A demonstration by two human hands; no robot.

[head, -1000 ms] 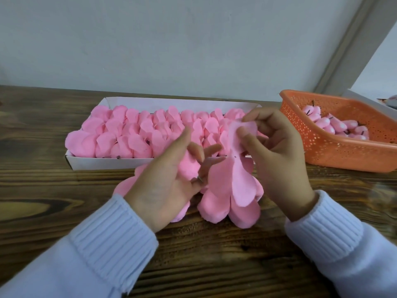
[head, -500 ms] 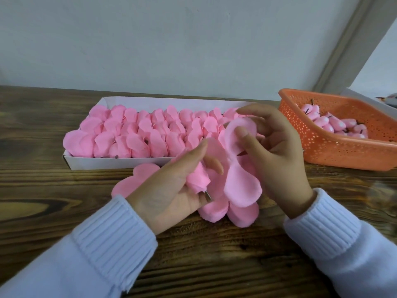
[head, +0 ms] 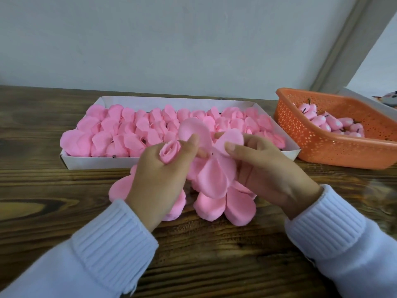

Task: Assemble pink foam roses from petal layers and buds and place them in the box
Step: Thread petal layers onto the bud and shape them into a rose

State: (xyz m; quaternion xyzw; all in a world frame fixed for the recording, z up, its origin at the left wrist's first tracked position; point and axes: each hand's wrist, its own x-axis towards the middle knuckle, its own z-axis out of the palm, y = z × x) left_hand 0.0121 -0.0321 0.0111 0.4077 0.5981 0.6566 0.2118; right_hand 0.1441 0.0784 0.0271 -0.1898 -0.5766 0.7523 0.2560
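Our left hand [head: 159,179] gripped a rolled pink foam bud [head: 169,152]. Beside it, our right hand [head: 272,179] pinched a pink foam petal layer [head: 212,179].

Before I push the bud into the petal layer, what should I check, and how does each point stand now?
1. The bud is gripped in the left hand: ok.
2. The petal layer is pinched by the right hand and the left: ok.
3. Only one layer is in the pinch, apart from the stack: cannot tell.
4. The layer's centre is in view: cannot tell, it is hidden between the hands.
5. There is a free place in the box: cannot tell; roses fill the rows that show.
6. The basket holds more buds: ok.
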